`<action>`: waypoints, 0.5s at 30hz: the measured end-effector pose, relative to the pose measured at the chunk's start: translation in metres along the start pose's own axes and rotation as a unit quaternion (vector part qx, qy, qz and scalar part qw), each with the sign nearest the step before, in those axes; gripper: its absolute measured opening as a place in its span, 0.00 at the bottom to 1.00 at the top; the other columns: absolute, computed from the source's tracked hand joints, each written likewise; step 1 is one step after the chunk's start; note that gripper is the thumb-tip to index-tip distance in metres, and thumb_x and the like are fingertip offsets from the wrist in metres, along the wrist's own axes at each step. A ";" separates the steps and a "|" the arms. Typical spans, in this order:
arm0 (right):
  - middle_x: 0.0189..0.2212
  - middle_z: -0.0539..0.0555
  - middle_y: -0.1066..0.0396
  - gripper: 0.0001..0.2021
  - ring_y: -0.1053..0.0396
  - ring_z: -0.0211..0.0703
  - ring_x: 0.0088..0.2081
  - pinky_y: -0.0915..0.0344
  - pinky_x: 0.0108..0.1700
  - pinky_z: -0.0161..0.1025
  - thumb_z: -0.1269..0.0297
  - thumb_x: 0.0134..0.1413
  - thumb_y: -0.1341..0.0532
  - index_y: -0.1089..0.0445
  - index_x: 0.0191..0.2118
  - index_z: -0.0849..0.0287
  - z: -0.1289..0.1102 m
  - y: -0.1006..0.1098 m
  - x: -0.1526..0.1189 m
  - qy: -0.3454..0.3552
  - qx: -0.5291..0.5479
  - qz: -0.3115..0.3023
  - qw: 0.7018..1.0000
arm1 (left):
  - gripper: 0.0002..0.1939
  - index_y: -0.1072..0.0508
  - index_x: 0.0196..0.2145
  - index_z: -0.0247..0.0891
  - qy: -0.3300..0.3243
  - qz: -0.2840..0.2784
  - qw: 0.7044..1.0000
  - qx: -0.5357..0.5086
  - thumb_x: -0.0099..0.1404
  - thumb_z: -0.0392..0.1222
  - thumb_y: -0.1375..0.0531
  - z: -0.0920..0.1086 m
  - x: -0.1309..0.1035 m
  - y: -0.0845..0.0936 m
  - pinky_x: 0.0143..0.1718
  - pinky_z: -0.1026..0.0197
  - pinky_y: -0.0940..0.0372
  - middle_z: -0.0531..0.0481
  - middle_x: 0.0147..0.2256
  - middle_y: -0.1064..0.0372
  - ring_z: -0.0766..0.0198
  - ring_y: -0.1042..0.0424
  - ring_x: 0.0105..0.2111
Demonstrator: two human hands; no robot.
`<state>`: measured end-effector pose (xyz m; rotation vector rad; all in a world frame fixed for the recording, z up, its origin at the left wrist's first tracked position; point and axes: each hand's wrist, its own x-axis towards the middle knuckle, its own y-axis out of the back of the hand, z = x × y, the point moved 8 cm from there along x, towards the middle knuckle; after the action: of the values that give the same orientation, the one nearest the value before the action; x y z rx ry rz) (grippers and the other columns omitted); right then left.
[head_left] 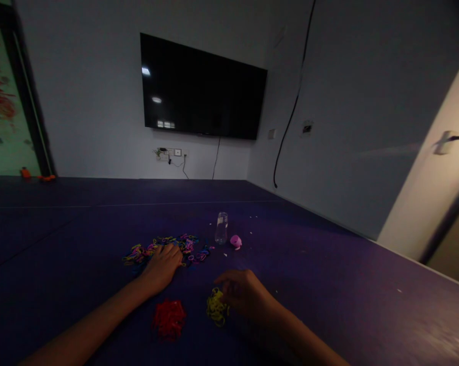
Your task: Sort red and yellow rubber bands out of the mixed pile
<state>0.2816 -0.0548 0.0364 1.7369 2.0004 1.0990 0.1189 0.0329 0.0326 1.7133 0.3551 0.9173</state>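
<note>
My left hand point(164, 265) is palm down on a loose pile of multicoloured bands point(138, 252); its fingertips are hidden among them. Over the right edge of a small yellow band heap point(215, 307) is my right hand point(241, 291), its index finger reaching left and apart from the thumb, with nothing visible held. A compact heap of red bands point(169, 319) lies between my forearms, left of the yellow heap. Beyond my hands a clear bottle point(221, 229) stands upright and uncapped, with a pink cap-like piece point(236, 241) just to its right.
Small white scraps are scattered on the dark purple surface point(309, 284) around the bottle and to the right. A large black television point(202, 89) hangs on the far wall above sockets and cables. Small orange objects point(25, 173) sit at the far left edge.
</note>
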 end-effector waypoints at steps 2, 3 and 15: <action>0.25 0.51 0.28 0.11 0.33 0.36 0.24 0.39 0.25 0.30 0.72 0.45 0.39 0.26 0.38 0.60 0.000 0.004 0.001 0.004 -0.002 0.014 1.000 | 0.08 0.33 0.30 0.37 -0.005 0.002 1.000 -0.004 0.64 0.29 0.47 0.001 0.001 0.002 0.39 0.52 0.47 0.47 0.33 0.35 0.53 0.39 0.38; 0.27 0.53 0.27 0.11 0.31 0.38 0.26 0.37 0.28 0.32 0.70 0.47 0.40 0.26 0.38 0.60 0.000 0.006 0.002 0.012 0.000 0.024 1.000 | 0.07 0.34 0.29 0.37 -0.011 0.003 1.000 -0.011 0.64 0.29 0.47 0.003 0.002 0.005 0.39 0.53 0.47 0.47 0.33 0.35 0.53 0.39 0.38; 0.23 0.49 0.30 0.15 0.31 0.36 0.22 0.34 0.25 0.32 0.70 0.48 0.48 0.29 0.40 0.60 0.048 -0.017 0.003 -0.089 0.166 0.019 0.982 | 0.06 0.37 0.30 0.39 -0.126 -0.024 0.978 -0.164 0.64 0.31 0.45 0.092 -0.006 0.040 0.39 0.57 0.44 0.50 0.35 0.35 0.58 0.38 0.38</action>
<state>0.2993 -0.0349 -0.0068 1.9605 2.1364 0.6181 0.1733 -0.0477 0.0583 1.4850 0.0701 0.6713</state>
